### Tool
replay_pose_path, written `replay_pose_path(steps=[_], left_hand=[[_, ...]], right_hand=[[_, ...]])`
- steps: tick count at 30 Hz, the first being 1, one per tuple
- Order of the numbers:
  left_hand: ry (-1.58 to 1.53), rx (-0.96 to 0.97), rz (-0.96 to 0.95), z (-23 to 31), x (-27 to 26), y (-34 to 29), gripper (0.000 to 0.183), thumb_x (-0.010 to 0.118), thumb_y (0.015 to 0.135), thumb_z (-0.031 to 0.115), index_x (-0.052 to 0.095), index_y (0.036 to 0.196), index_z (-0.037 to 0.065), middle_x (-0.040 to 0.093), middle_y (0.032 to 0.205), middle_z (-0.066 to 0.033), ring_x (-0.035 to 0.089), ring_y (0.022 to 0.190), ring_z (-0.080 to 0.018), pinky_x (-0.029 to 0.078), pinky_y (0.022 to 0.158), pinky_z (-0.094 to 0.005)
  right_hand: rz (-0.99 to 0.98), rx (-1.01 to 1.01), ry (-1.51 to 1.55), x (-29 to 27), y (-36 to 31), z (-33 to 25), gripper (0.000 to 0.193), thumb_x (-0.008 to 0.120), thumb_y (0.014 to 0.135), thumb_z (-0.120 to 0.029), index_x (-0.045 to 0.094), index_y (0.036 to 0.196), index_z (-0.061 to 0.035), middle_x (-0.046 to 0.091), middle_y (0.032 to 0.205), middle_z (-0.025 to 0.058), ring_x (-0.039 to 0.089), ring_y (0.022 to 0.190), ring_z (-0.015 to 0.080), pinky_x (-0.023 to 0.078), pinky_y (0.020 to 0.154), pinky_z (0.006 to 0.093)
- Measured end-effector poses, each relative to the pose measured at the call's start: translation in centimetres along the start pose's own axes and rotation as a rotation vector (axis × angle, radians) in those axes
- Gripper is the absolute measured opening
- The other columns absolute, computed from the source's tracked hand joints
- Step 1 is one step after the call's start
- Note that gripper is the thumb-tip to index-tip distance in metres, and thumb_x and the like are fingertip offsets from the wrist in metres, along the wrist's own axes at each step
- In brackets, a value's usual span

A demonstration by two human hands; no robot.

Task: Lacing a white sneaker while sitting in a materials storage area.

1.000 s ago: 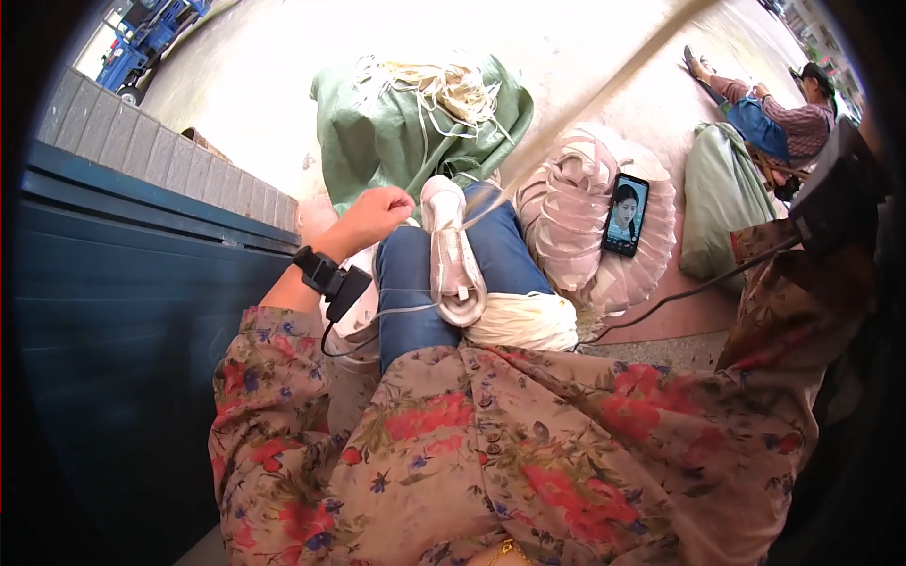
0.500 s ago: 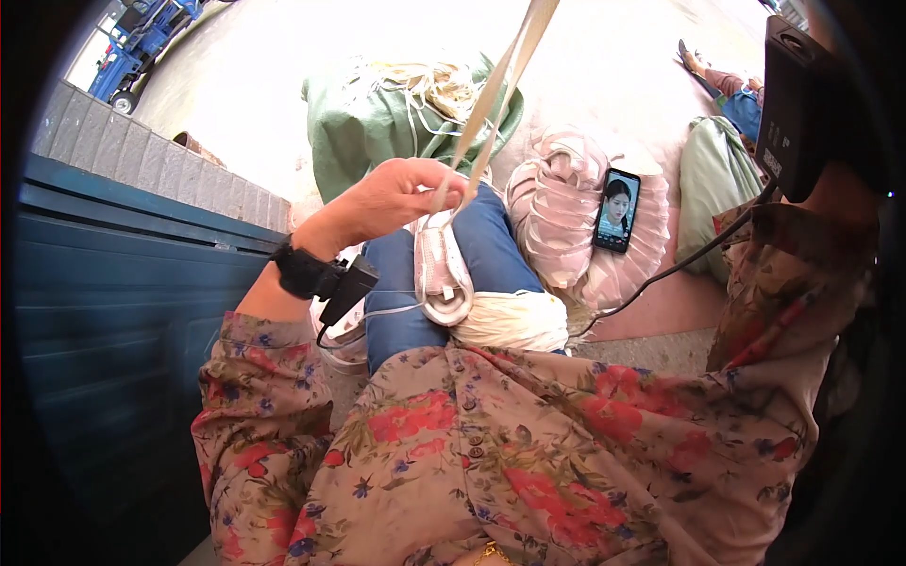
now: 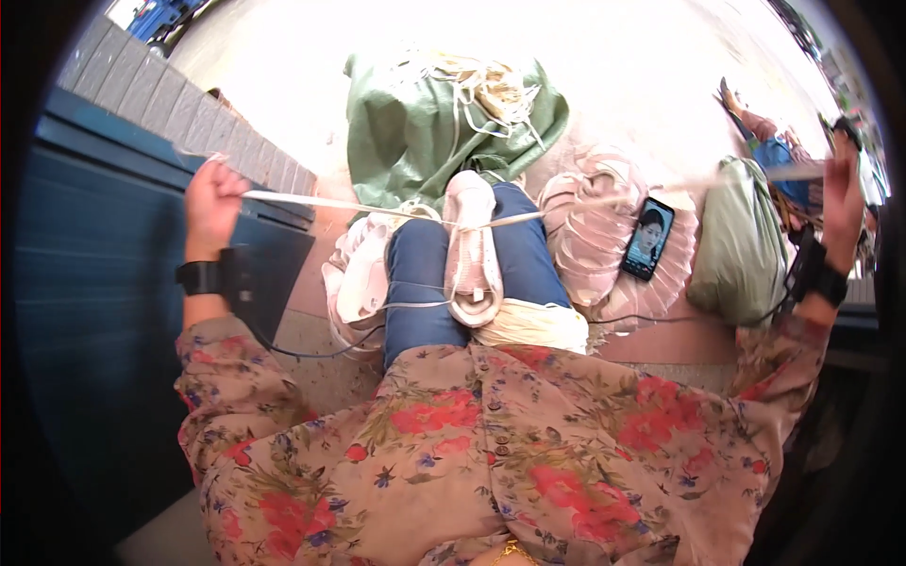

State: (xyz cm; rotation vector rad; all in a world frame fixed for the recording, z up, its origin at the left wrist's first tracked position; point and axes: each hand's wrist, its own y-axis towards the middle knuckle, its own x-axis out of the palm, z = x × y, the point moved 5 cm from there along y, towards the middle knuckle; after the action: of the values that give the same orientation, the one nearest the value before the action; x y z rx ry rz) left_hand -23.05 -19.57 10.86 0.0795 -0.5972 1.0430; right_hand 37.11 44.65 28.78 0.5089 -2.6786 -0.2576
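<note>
A pale pink sneaker (image 3: pixel 474 264) lies across my thighs, its toe pointing away from me. From its front a cream shoelace (image 3: pixel 330 203) stretches out to both sides. My left hand (image 3: pixel 215 198) is closed round one end, out at the far left beside the blue panel. Raised at the far right, my right hand (image 3: pixel 842 203) grips the other end; it is slightly blurred. A thin loose cord (image 3: pixel 415 305) crosses my left thigh to the sneaker. Against the sneaker's heel, a bundle of cream laces (image 3: pixel 533 325) rests on my right thigh.
Several pink shoes (image 3: pixel 363 274) are piled by my left leg. Stacked pink shoe pieces (image 3: pixel 590 226) stand at my right, a phone (image 3: pixel 648 238) leaning on them. Ahead is a green sack (image 3: pixel 406 132) topped with laces (image 3: pixel 491 90). Another filled sack (image 3: pixel 741 250) and a seated person's legs are further right.
My hands have spread wide apart, the left moving left and the right lower, pulling the lace from upright loops to a sideways line. The sneaker shows more fully.
</note>
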Motion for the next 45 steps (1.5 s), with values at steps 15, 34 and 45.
replay_pose_path(steps=[15, 34, 45], left_hand=[[0.133, -0.699, -0.006, -20.3, 1.3, -6.7, 0.029, 0.050, 0.089, 0.036, 0.052, 0.083, 0.008, 0.032, 0.052, 0.0095, 0.031, 0.042, -0.0037, 0.028, 0.046, -0.0220], [1.200, -0.055, -0.408, -24.3, 11.1, -9.9, 0.022, 0.054, 0.083, 0.018, 0.063, 0.090, -0.001, 0.064, 0.083, -0.0156, 0.061, 0.078, -0.0269, 0.046, 0.070, -0.0322], [1.248, -0.052, -0.272, -24.4, 10.6, -8.7, 0.022, 0.054, 0.083, 0.020, 0.063, 0.086, 0.000, 0.062, 0.077, -0.0177, 0.060, 0.071, -0.0296, 0.046, 0.065, -0.0347]], right_hand=[[-0.938, 0.509, -0.729, 21.8, -34.4, 31.4, 0.016, 0.051, 0.086, -0.015, 0.056, 0.091, -0.0007, 0.060, 0.076, 0.0108, 0.060, 0.070, 0.0231, 0.048, 0.066, 0.0319], [-0.918, -0.298, -1.195, 27.1, -34.7, 35.1, 0.012, 0.052, 0.066, -0.006, 0.060, 0.073, -0.0011, 0.058, 0.085, 0.0131, 0.052, 0.088, 0.0287, 0.044, 0.074, 0.0381], [-1.031, -0.505, -1.372, 29.3, -36.0, 34.0, 0.007, 0.054, 0.068, -0.011, 0.059, 0.070, -0.0079, 0.055, 0.078, 0.0054, 0.051, 0.084, 0.0207, 0.039, 0.072, 0.0334]])
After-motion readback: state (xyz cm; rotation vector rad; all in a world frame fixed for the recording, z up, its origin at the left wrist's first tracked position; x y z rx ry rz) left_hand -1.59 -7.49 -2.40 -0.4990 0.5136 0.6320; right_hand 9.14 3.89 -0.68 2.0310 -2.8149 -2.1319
